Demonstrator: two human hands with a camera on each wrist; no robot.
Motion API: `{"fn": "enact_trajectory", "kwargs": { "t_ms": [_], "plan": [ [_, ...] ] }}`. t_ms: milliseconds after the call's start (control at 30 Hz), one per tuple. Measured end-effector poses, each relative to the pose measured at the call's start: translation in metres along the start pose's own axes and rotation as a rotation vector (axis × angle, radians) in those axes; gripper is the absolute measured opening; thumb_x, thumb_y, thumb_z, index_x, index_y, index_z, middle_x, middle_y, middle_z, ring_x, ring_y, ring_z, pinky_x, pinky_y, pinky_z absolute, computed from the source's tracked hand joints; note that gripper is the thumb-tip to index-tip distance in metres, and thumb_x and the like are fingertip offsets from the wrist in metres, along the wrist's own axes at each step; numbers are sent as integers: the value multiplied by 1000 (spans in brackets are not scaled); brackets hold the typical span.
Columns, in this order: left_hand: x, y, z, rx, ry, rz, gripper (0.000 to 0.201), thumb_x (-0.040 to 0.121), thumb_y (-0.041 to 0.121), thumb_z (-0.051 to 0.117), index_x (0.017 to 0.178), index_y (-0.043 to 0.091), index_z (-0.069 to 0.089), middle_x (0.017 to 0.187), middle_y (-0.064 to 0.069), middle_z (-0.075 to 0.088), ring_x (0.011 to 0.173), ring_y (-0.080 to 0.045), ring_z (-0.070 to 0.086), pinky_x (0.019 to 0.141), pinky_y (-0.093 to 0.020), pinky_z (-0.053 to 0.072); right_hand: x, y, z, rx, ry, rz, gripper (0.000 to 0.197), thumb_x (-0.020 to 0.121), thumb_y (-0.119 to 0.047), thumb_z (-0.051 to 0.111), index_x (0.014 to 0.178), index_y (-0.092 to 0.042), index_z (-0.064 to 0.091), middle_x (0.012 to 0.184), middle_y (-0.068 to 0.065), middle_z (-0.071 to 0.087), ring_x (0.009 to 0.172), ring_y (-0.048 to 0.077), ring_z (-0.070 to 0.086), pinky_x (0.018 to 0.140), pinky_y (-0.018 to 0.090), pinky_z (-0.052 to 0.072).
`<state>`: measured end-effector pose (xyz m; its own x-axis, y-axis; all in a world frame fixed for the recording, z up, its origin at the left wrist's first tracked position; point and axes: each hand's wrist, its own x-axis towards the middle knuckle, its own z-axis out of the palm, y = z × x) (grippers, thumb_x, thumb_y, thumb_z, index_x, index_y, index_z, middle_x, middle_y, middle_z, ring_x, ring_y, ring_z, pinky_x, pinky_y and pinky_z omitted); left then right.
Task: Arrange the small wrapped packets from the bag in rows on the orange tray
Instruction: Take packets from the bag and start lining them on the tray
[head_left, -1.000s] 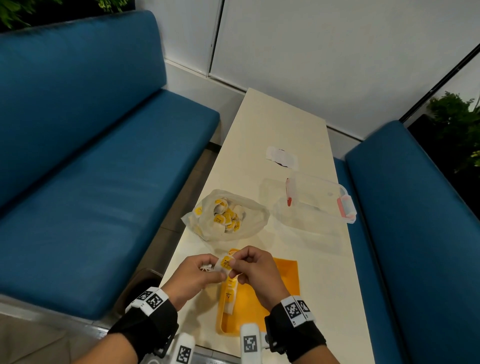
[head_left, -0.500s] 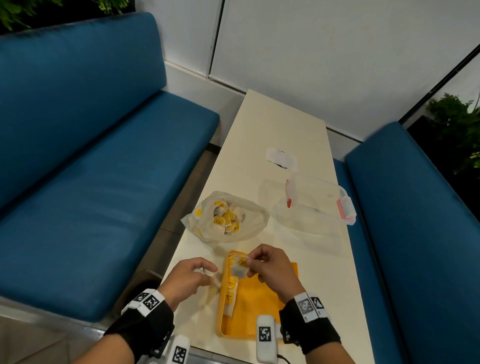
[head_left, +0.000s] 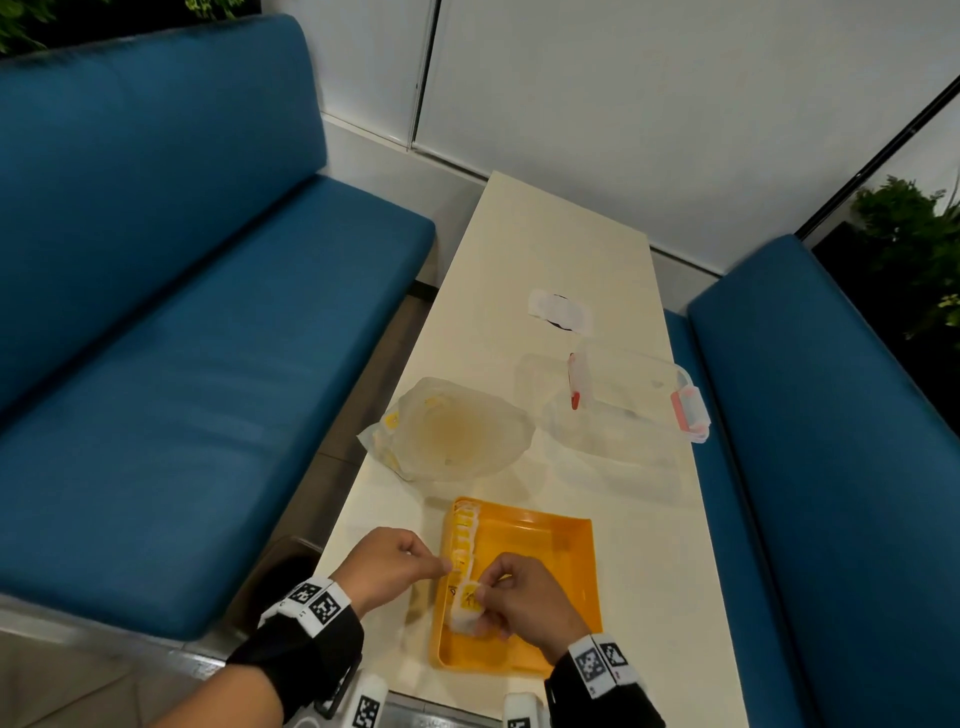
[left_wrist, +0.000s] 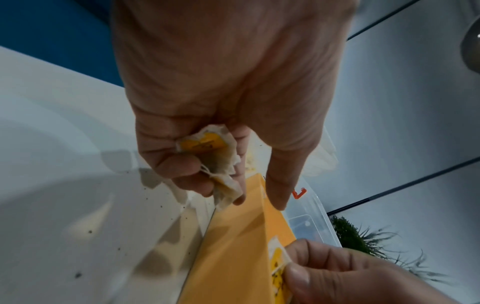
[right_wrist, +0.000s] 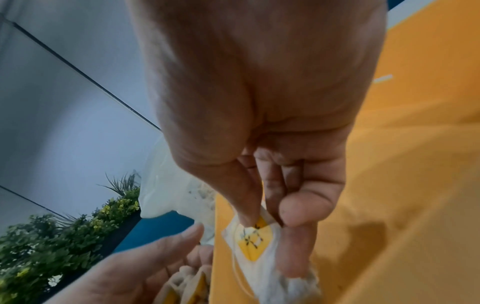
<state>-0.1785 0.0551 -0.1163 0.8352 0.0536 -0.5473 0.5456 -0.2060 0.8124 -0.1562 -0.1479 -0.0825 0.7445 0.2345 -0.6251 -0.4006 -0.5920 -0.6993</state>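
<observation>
The orange tray (head_left: 540, 551) lies at the near end of the table, with a row of several white-and-yellow packets (head_left: 462, 535) along its left rim. My right hand (head_left: 519, 597) pinches one packet (head_left: 467, 605) (right_wrist: 253, 242) low over the tray's near-left part. My left hand (head_left: 389, 566) hovers at the tray's left rim (left_wrist: 233, 242), its curled fingers holding more packets (left_wrist: 210, 152). The clear plastic bag (head_left: 452, 431) lies beyond the tray, blurred, with packets inside.
A clear lidded container (head_left: 628, 400) with pink clips stands right of the bag. A white paper with a dark mark (head_left: 560, 312) lies farther up the cream table (head_left: 561, 234). Blue benches (head_left: 182, 338) flank both sides.
My right hand has carried its packet from in front of the tray's far edge back and down to the tray's near-left part. My left hand drew apart, then shifted right to the tray rim.
</observation>
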Motion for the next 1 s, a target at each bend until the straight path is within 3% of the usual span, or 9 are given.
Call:
{"fn": "enact_trajectory", "kwargs": {
  "t_ms": [67, 167, 267, 467, 567, 667, 767, 867, 1000],
  "plan": [
    [1, -1, 2, 36, -22, -1, 41, 69, 41, 91, 81, 5, 76, 57, 10, 64, 62, -3, 58, 59, -18, 44, 0, 2, 6, 14, -28, 56, 11, 91, -4, 64, 88, -8, 55, 59, 8, 66, 47, 16, 65, 40, 23, 41],
    [1, -1, 6, 101, -48, 16, 39, 65, 41, 93, 76, 8, 76, 74, -1, 75, 70, -5, 65, 65, -20, 50, 5, 6, 15, 9, -46, 118, 11, 91, -4, 62, 90, -10, 53, 59, 6, 65, 58, 25, 70, 40, 24, 42],
    [2, -1, 8, 135, -66, 34, 32, 66, 38, 92, 74, 11, 76, 82, -3, 77, 75, -8, 69, 67, -19, 51, 13, 11, 23, -7, -19, 123, 10, 90, -6, 61, 91, -11, 52, 62, 8, 65, 58, 24, 70, 42, 26, 46],
    [5, -2, 10, 128, -71, 15, 33, 69, 36, 91, 78, 7, 78, 83, -4, 77, 75, -8, 68, 66, -18, 50, 19, 17, 30, -28, 70, 99, 18, 90, -10, 64, 90, -11, 46, 60, 10, 65, 54, 25, 70, 44, 28, 50],
    [6, -3, 11, 127, -79, -4, 32, 70, 38, 90, 75, 9, 77, 72, 2, 71, 70, -6, 63, 65, -19, 48, 16, 15, 30, -3, 117, 111, 24, 89, -9, 67, 91, -12, 43, 64, 12, 65, 52, 25, 69, 41, 26, 47],
    [7, -4, 11, 132, -90, -19, 32, 70, 40, 90, 74, 11, 76, 70, 5, 69, 70, -6, 62, 65, -20, 47, 13, 14, 24, -101, 179, 49, 24, 83, -12, 71, 84, -15, 48, 71, 11, 65, 51, 21, 67, 40, 25, 44],
    [7, -4, 11, 123, -107, -21, 27, 71, 38, 89, 70, 15, 74, 68, 6, 68, 70, -7, 62, 66, -20, 47, 10, 15, 18, -342, 144, -78, 11, 75, -15, 70, 72, -22, 61, 71, 0, 69, 62, 14, 67, 58, 32, 56],
    [6, -2, 11, 134, -109, -17, 26, 73, 36, 89, 66, 18, 71, 64, 8, 65, 66, -6, 60, 63, -20, 45, 4, 15, 23, -477, 23, -116, 13, 74, -17, 66, 70, -29, 64, 73, -11, 66, 68, 2, 60, 66, 19, 50],
    [5, -1, 9, 146, -107, -31, 25, 74, 37, 88, 71, 17, 72, 60, 10, 63, 61, -3, 58, 55, -16, 41, 2, 15, 35, -565, -7, -183, 23, 78, -14, 50, 73, -31, 64, 84, -7, 68, 78, 5, 58, 74, 22, 47]
  ]
}}
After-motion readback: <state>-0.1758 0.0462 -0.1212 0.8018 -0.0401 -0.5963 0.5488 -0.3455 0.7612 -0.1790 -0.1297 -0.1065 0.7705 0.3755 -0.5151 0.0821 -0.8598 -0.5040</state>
